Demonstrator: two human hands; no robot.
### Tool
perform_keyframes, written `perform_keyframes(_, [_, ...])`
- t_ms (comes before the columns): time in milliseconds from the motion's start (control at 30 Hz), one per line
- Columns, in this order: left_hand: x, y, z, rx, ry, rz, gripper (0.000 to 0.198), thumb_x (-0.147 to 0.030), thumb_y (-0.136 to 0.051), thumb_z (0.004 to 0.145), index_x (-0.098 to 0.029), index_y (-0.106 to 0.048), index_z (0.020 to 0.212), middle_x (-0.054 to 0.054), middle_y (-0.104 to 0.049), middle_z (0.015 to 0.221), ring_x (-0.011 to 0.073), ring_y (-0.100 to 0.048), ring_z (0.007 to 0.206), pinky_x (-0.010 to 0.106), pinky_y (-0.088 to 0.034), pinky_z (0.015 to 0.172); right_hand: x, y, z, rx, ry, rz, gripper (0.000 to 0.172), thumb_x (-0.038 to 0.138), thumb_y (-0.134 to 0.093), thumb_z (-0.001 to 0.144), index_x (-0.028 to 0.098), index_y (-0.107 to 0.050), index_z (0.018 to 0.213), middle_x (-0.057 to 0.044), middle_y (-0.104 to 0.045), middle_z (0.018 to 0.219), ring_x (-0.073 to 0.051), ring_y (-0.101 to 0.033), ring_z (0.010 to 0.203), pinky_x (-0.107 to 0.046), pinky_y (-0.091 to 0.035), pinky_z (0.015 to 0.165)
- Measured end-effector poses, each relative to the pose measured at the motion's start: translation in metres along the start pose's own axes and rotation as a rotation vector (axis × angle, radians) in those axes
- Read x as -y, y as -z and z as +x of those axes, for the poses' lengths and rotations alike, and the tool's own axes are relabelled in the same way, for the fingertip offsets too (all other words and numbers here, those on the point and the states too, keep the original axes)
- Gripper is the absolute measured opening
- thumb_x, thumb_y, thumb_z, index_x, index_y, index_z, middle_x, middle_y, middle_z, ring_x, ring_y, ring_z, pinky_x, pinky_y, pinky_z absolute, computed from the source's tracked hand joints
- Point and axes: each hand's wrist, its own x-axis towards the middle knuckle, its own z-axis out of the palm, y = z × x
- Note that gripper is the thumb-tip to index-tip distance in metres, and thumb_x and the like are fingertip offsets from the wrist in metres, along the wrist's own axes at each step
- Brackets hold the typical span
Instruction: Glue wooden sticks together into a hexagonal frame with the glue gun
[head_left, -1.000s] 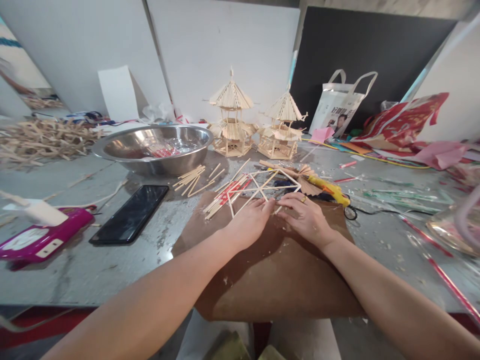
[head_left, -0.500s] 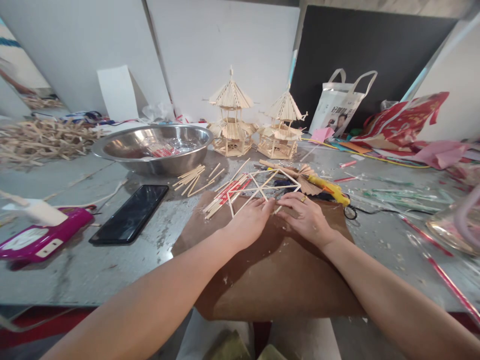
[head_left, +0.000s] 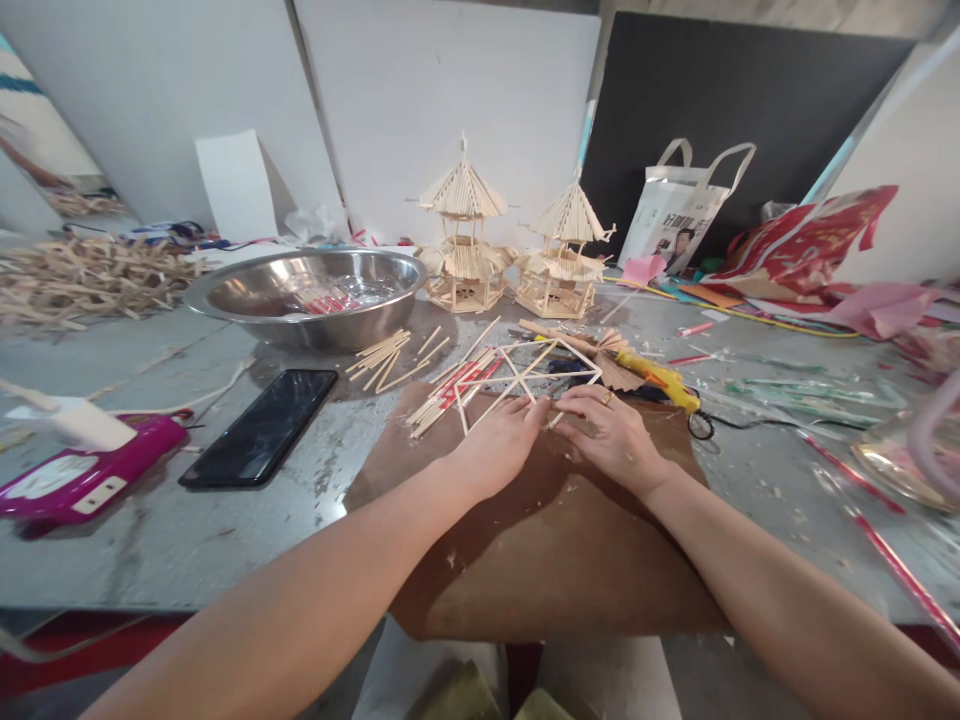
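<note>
A flat frame of thin wooden sticks (head_left: 523, 378), crossed inside like a star, lies at the far part of the brown mat (head_left: 540, 560). My left hand (head_left: 510, 430) has its fingers closed on the frame's near edge. Close beside it, my right hand (head_left: 604, 425), with a ring on one finger, pinches the same edge near its right corner. The fingertips of both hands nearly meet, and they partly hide the near sticks. Left of the frame lie loose sticks and red-printed strips (head_left: 450, 393). Behind my right hand rests a yellow-handled glue gun or similar tool (head_left: 660, 378).
Two stick-built pagodas (head_left: 463, 240) stand at the back, beside a steel basin (head_left: 315, 300). A phone (head_left: 259, 430), a purple power strip (head_left: 97, 470) and more sticks (head_left: 382, 355) lie left. Right are a white bag (head_left: 675, 215), plastic wrappers (head_left: 817, 390) and a clear container (head_left: 915, 450).
</note>
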Motion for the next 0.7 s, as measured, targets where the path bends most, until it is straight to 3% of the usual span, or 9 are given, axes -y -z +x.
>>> perform_keyframes(700, [-0.0005,0.0010,0.0004,0.018,0.019,-0.022,0.042,-0.006,-0.031,0.076,-0.008,-0.033,0.117,0.013,-0.052,0.108,0.0194,-0.043,0.108,0.033,-0.038,0.087,0.0004,-0.0007,-0.0007,-0.003,0.006,-0.011,0.016,0.028,-0.052,0.077,0.019,-0.056,0.089,-0.006,-0.060,0.089,-0.014,-0.057,0.082,-0.027,-0.047,0.076])
